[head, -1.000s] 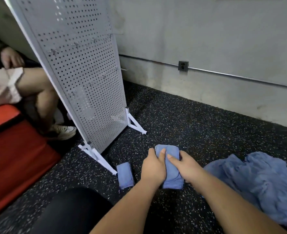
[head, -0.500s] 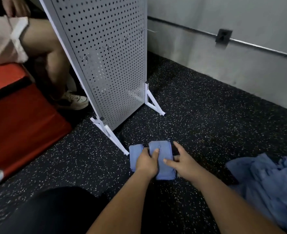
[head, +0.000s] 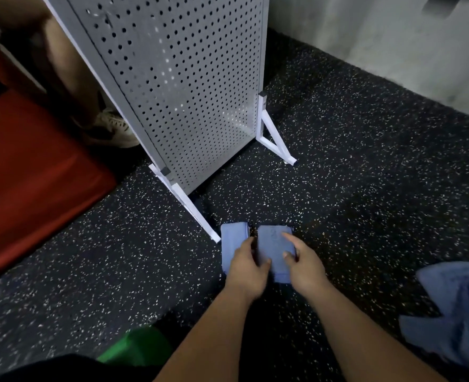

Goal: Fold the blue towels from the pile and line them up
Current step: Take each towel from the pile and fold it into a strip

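Observation:
Two folded blue towels lie side by side on the speckled black floor, just right of a pegboard foot. The left folded towel point(head: 232, 239) is partly under my left hand point(head: 248, 264), whose fingers rest across the gap between the two. My right hand point(head: 300, 260) lies on the right folded towel point(head: 273, 241), index finger stretched flat over its top. The loose pile of blue towels point(head: 456, 312) sits crumpled at the right edge.
A white pegboard panel point(head: 178, 78) on angled feet stands just behind the towels. Left of it lies a red mat point(head: 29, 172), with another person's leg and white shoe point(head: 112, 128) behind the panel. A grey wall point(head: 379, 40) runs along the back. Something green point(head: 136, 346) shows near my knee.
The right folded towel has been slid left until it sits beside the first one. My hands have flattened onto the towels, and the view has tilted down and closer.

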Demonstrator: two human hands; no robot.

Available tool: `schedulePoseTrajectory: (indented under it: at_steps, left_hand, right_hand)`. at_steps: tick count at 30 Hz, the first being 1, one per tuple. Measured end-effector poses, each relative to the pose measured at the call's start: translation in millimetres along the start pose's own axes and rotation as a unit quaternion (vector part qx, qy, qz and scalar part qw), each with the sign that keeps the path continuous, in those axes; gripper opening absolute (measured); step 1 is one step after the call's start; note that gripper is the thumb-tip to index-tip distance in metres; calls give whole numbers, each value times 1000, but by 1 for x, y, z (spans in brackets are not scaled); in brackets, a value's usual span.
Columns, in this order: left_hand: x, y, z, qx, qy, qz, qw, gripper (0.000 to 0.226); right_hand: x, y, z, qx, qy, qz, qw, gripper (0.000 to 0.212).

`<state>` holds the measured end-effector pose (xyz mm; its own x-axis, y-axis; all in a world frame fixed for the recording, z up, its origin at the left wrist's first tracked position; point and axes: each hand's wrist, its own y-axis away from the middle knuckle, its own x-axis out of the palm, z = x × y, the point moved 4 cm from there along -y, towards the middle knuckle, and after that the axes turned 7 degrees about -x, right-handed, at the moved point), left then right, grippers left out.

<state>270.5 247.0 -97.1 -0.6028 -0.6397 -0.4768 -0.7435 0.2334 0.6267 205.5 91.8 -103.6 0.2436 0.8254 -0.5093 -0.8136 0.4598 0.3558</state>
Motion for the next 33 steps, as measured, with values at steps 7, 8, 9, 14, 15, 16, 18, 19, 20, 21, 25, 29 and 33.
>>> schedulePoseTrajectory:
  at_steps: [7,8,9,14,15,16,18,19,20,21,25,29,33]
  left_hand:
    - [3,-30,17,32,-205,-37,978,66]
    - [4,-34,21,30,-211,-32,977,67]
    - [5,-37,24,28,-217,-23,976,70]
    - [13,-45,36,47,-259,-11,965,79]
    - [14,-46,37,51,-262,-13,964,79]
    - [15,-47,38,53,-262,-15,963,79]
    - [16,-50,38,55,-257,-18,965,80]
    - [16,-51,39,55,-255,-18,965,79]
    - [15,-53,40,55,-256,-15,965,79]
    - [14,-54,41,55,-263,-11,963,80]
    - [15,-54,42,48,-328,20,943,89]
    - [12,-46,30,44,-329,18,943,86]
    - [9,-31,17,53,-321,4,946,83]
  right_hand:
    - [29,-38,-13,-26,51,19,998,56]
    - [32,-42,-15,-29,50,25,998,59]
    - [35,-45,-18,-28,45,33,998,61]
    - [44,-56,-36,-20,55,77,995,71]
    - [45,-58,-38,-25,69,76,994,72]
    - [46,-60,-39,-31,81,73,994,72]
    - [47,-63,-39,-36,95,69,992,74]
    - [49,-64,-39,-36,101,69,992,74]
    - [50,-66,-39,-40,116,71,990,75]
    - [50,-67,-39,-44,145,74,986,76]
    - [53,-66,-36,-43,262,101,959,78]
    - [44,-57,-31,-17,235,110,966,71]
    - [17,-41,-21,-15,216,111,970,68]
